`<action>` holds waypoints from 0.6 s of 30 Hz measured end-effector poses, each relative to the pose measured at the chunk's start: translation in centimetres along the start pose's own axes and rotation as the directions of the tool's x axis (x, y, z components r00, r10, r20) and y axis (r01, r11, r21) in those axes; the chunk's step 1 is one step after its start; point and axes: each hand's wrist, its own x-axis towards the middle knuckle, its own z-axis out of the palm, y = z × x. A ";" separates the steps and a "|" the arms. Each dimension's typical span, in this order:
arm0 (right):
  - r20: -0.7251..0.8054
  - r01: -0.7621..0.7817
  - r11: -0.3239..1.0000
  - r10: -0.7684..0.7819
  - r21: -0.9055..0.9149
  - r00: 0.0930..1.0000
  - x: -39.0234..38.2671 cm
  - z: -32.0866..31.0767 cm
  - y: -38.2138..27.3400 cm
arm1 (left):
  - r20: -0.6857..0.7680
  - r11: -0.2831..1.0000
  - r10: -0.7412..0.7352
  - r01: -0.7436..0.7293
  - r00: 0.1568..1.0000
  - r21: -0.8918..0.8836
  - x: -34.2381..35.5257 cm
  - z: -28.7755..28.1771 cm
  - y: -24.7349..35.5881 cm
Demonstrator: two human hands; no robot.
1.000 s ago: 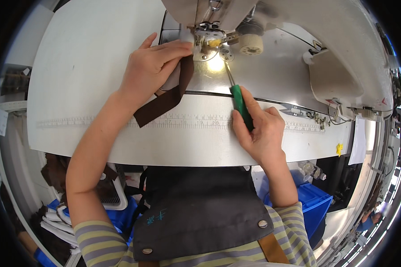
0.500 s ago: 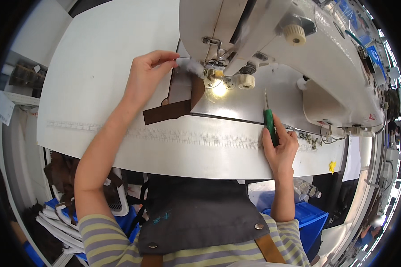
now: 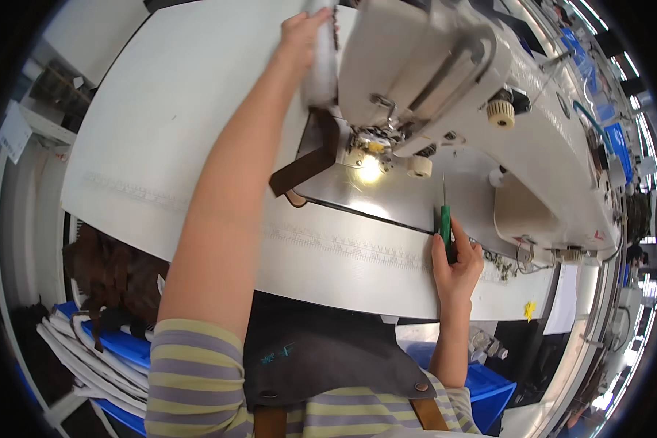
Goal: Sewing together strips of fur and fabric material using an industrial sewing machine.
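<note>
My right hand (image 3: 458,266) lies at the table's front edge, closed round the green handle of an awl (image 3: 446,223). Its thin metal point faces away from me, over the machine's steel plate. Stretched far forward, my left hand (image 3: 303,40) has its fingers bent over the far end of a pale, motion-blurred piece (image 3: 321,73) left of the sewing machine's head (image 3: 379,66). Below that piece a dark brown strip (image 3: 306,169) bends toward me, with a small tan tab (image 3: 296,198) under it. The lit needle area (image 3: 371,150) is just right of the strip.
The white table (image 3: 160,109) has a printed ruler scale (image 3: 328,244) along its front. Thread scraps (image 3: 500,266) lie right of my right hand, with a yellow bit (image 3: 530,310) beyond. Blue bins (image 3: 489,387) and a clear bottle (image 3: 488,343) are below the table.
My left hand has gone from a pinch near the needle to the far end of the pale piece. The brown strip has tilted. My right hand still holds the awl; the view has shifted.
</note>
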 end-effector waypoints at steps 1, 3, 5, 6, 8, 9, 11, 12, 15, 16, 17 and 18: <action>0.011 0.031 0.999 -0.031 0.022 0.999 -0.2 0.1 -0.9 | -0.048 0.998 0.059 -0.058 0.997 0.017 -1.0 -3.7 3.3; 0.074 0.016 0.998 -0.021 0.068 0.997 -0.6 -0.4 -1.8 | 0.055 0.973 0.098 -0.084 0.994 -0.215 -2.7 -10.2 7.7; 0.041 0.049 0.998 -0.048 -0.027 0.998 -0.8 -0.6 -1.6 | 0.190 0.922 0.156 -0.074 0.969 -0.380 -7.3 -12.7 9.7; 0.014 0.071 0.995 -0.070 -0.064 0.997 -0.9 -0.8 -1.7 | 0.331 0.843 0.214 -0.003 0.919 -0.537 -10.2 -14.1 10.8; 0.035 0.003 0.999 -0.002 -0.047 0.999 -1.1 -1.2 -3.1 | 0.445 0.819 0.276 0.033 0.852 -0.573 -15.1 -16.7 12.9; 0.013 0.087 0.995 -0.087 -0.048 0.996 -1.1 -0.8 -2.2 | 0.478 0.813 0.310 0.032 0.822 -0.582 -17.6 -17.3 13.5; -0.079 0.268 0.963 -0.270 -0.035 0.960 -0.3 -0.8 -2.7 | 0.467 0.801 0.345 0.004 0.814 -0.598 -22.0 -18.4 14.1; -0.046 0.201 0.976 -0.205 -0.088 0.978 0.3 -0.9 -1.9 | 0.427 0.796 0.352 -0.027 0.833 -0.605 -24.5 -19.0 14.6; -0.045 0.379 0.890 -0.402 -0.252 0.914 2.8 -1.2 3.5 | 0.301 0.789 0.357 -0.113 0.884 -0.604 -31.4 -20.7 16.1; 0.050 0.348 0.898 -0.348 -0.269 0.936 3.2 -0.5 6.8 | 0.246 0.792 0.347 -0.143 0.905 -0.594 -33.6 -21.3 16.6; 0.037 0.350 0.898 -0.353 -0.267 0.935 3.4 -0.2 8.3 | 0.143 0.813 0.356 -0.230 0.923 -0.535 -36.6 -21.9 17.5; 0.059 0.369 0.847 -0.376 -0.383 0.925 3.5 -0.2 9.2 | 0.217 0.840 0.355 -0.208 0.909 -0.502 -39.4 -24.7 19.0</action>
